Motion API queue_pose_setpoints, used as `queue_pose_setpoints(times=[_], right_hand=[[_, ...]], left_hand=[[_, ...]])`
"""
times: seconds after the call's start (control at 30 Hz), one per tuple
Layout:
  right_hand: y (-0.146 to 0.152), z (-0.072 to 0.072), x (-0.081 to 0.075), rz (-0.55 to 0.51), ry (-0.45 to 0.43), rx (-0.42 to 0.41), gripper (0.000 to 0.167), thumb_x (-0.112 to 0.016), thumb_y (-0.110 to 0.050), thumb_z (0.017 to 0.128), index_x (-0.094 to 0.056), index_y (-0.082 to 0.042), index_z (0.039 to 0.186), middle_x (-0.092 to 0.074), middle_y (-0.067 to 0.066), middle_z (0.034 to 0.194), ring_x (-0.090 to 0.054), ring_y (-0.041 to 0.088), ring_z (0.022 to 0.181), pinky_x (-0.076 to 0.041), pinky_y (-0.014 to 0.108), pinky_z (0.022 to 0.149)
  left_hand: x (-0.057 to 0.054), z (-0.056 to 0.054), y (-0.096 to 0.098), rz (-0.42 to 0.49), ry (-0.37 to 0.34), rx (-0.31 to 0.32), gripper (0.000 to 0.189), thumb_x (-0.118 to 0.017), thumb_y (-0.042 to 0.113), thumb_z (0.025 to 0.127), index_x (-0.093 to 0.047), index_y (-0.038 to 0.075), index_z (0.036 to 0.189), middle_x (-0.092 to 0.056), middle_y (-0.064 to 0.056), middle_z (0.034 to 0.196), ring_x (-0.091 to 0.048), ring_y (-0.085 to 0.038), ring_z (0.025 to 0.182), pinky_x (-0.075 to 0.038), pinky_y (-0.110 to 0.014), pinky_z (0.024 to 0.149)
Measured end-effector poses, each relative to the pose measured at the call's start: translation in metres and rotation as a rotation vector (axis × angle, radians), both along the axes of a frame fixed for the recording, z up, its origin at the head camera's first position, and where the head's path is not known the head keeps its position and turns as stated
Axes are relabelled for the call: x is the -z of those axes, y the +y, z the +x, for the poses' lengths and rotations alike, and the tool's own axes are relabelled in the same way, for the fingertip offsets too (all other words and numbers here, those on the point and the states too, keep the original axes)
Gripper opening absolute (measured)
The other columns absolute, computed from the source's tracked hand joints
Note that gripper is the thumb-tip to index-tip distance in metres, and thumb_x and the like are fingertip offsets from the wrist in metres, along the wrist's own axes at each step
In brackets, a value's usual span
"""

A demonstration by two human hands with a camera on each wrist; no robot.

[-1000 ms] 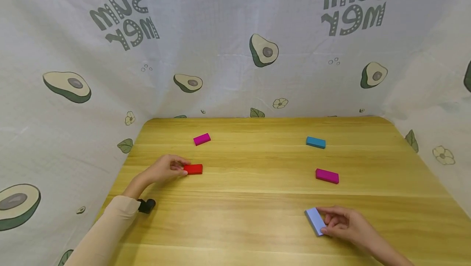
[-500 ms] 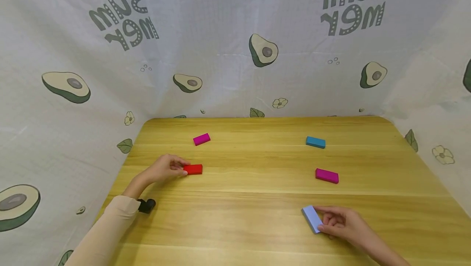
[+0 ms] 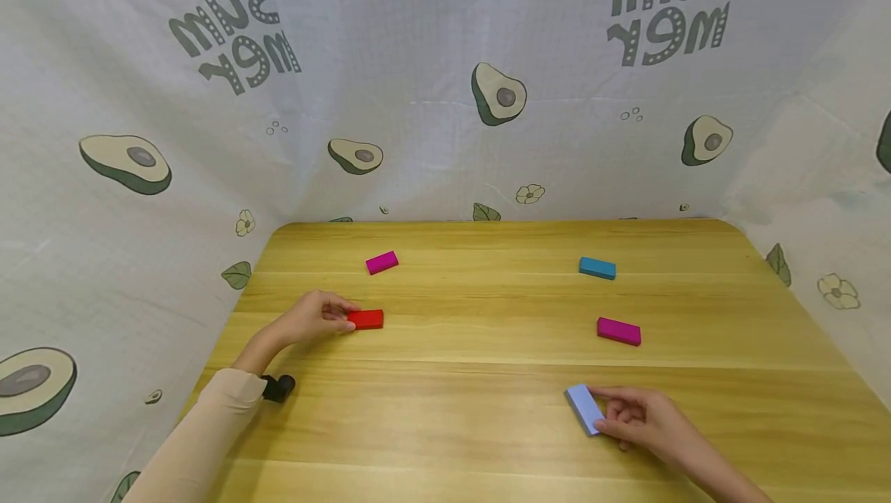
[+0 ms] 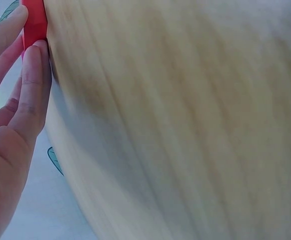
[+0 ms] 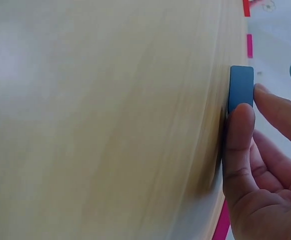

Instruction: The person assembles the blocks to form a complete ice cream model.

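Note:
My left hand [image 3: 315, 319] pinches the left end of a red rectangular block [image 3: 367, 319] between thumb and fingers, at the left of the table. The left wrist view has that red block [image 4: 34, 22] at its top left corner, thumb and fingertips against it. Nearer the front right, my right hand [image 3: 643, 419] holds a light blue rectangular block [image 3: 584, 408] by its right side, thumb on one end and a finger on the other. In the right wrist view this block [image 5: 241, 87] looks darker blue, gripped by the thumb and a finger.
A magenta block [image 3: 382, 262] lies behind the red one. At the right are a blue block [image 3: 597, 268] and another magenta block [image 3: 619, 331], beyond my right hand. The wooden table [image 3: 452, 410] ends at an avocado-print cloth [image 3: 418, 116]. A black strap [image 3: 278, 388] sits on my left wrist.
My right hand has shifted a little left and away from me, carrying the light blue block. The left hand and the red block have stayed in place.

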State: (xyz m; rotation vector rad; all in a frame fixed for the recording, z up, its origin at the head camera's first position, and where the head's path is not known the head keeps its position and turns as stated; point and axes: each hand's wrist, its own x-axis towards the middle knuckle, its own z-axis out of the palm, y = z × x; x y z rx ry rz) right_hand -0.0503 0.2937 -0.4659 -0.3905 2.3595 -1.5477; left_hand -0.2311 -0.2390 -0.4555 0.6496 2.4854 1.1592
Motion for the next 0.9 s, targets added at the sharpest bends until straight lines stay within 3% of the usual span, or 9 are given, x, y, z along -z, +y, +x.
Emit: queue_pose_setpoints(times=[0.3,0.43,0.9], right_hand=[[-0.008,-0.002,-0.005,0.069,-0.084,0.068,0.054,-0.073,-0.007,0.091,-0.05,0.023,0.13,-0.059,0.006,0.08,-0.054,0.005,0.059,-0.052,0.025,0.049],[-0.011,-0.002,-0.005,0.068,-0.072,0.071,0.054,-0.074,-0.007,0.091,-0.05,0.023,0.129,-0.059,0.006,0.079,-0.053,0.005,0.058,-0.052,0.025,0.048],[-0.025,-0.01,-0.007,0.106,-0.069,0.078,0.054,-0.076,-0.01,0.089,-0.053,0.021,0.128,-0.059,0.005,0.077,-0.05,0.006,0.055,-0.048,0.022,0.046]], left_hand=[[0.0,0.0,0.001,-0.018,0.017,-0.001,0.032,-0.077,0.01,0.089,-0.071,-0.004,0.117,-0.069,-0.017,0.114,-0.068,-0.022,0.093,-0.058,-0.029,0.082],[-0.001,-0.001,0.003,-0.02,0.025,0.002,0.033,-0.078,0.013,0.088,-0.072,-0.003,0.116,-0.071,-0.013,0.108,-0.068,-0.019,0.09,-0.058,-0.028,0.081],[-0.001,-0.001,0.007,0.007,0.023,0.01,0.034,-0.078,0.01,0.088,-0.07,-0.007,0.116,-0.07,-0.016,0.109,-0.068,-0.021,0.09,-0.058,-0.028,0.082]])
